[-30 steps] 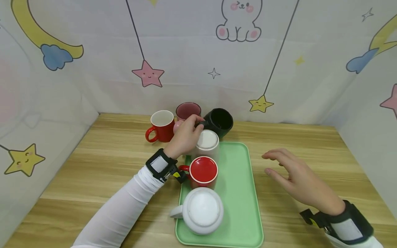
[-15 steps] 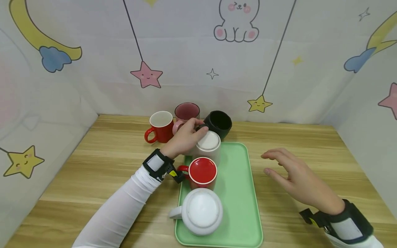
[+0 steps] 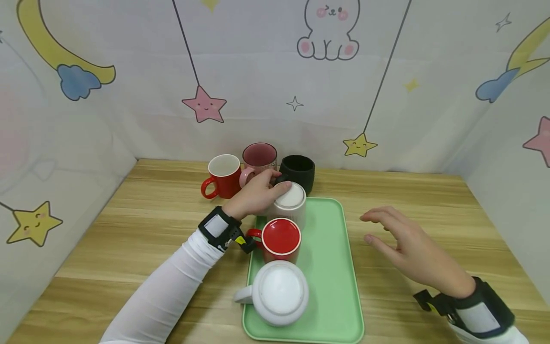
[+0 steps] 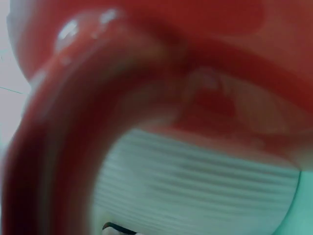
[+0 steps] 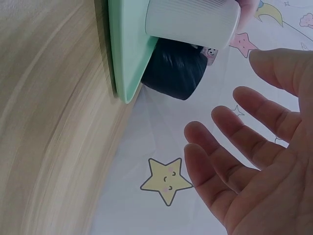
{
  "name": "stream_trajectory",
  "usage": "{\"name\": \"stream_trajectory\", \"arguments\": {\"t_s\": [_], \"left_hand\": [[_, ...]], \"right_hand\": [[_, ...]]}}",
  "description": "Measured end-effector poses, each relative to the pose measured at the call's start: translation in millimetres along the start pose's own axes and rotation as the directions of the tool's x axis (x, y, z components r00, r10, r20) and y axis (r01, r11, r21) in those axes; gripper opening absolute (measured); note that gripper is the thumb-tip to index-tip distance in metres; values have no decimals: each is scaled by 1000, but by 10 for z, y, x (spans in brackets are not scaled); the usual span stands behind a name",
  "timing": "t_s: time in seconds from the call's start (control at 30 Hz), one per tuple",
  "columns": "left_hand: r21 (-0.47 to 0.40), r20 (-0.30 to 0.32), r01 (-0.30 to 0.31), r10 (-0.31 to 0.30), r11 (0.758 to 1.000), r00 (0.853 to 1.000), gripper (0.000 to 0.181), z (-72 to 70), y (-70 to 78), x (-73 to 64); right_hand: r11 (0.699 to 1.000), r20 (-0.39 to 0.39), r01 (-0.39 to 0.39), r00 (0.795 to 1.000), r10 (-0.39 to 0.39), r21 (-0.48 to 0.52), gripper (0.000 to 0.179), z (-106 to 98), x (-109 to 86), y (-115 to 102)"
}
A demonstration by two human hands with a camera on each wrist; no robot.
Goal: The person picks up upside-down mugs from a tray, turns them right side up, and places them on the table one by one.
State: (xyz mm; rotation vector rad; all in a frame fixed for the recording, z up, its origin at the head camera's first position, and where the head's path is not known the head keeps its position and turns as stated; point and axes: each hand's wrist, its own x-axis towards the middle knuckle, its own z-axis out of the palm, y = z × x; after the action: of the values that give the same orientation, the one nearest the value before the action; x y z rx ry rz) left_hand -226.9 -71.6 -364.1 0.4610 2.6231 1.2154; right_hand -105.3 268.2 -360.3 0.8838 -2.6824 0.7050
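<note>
My left hand [image 3: 258, 193] reaches to the back of the tray and pinches the handle of a black mug [image 3: 304, 182]. This mug stands upright, mouth up, behind the tray. Just in front is an upside-down white ribbed mug [image 3: 290, 197], partly hidden by the hand. An upside-down red mug [image 3: 281, 237] follows, its handle pointing left and looming large in the left wrist view. Nearest is an upside-down white mug [image 3: 281, 291]. All three are on the green tray [image 3: 331, 272]. My right hand [image 3: 414, 251] hovers right of the tray with fingers relaxed, holding nothing.
Behind and left of the tray, a red mug with white inside [image 3: 228, 184] and a pink mug [image 3: 260, 156] stand upright side by side. Printed fabric walls [image 3: 258, 71] enclose the wooden table [image 3: 137, 224] at the back and sides.
The black mug has gone from tilted to upright and shifted slightly left, with my left hand staying at its handle. The right hand has hardly moved.
</note>
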Motion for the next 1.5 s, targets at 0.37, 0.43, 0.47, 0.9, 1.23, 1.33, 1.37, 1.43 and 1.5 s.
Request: {"name": "stream_trajectory", "arguments": {"t_s": [0.37,0.43,0.47,0.9,1.23,1.33,1.37,1.43,1.5], "left_hand": [[87,15,-53,52,995,999,68,-31,-40,-11],[81,11,-55,55,995,998,67,-52,-50,-45],[76,11,-58,58,995,998,66,-65,-55,-65],[83,-9,-103,104,991,995,52,-156,-63,-323],[90,-12,-91,93,992,996,38,-178,-168,-467],[94,-7,-83,84,992,996,31,-184,-198,-509],[97,-6,-76,76,992,997,29,-186,-214,-521],[102,-6,-66,67,993,998,26,-188,-252,-537],[108,0,-56,56,993,998,25,-192,-290,-549]], "right_hand": [[1000,23,-24,999,24,13,36,3,-22,-15],[999,28,-32,999,32,13,36,-1,-20,-17],[999,29,-33,999,33,12,36,-1,-18,-20],[1000,24,-21,999,21,12,36,-16,7,-42],[1000,19,-8,1000,8,0,35,-17,-12,-23],[1000,23,-19,1000,19,-3,36,-18,-19,-20],[1000,24,-22,999,23,-4,36,-19,-22,-21],[1000,23,-24,999,24,-4,35,-23,-27,-23],[1000,20,-21,1000,21,1,35,-28,-32,-32]]}}
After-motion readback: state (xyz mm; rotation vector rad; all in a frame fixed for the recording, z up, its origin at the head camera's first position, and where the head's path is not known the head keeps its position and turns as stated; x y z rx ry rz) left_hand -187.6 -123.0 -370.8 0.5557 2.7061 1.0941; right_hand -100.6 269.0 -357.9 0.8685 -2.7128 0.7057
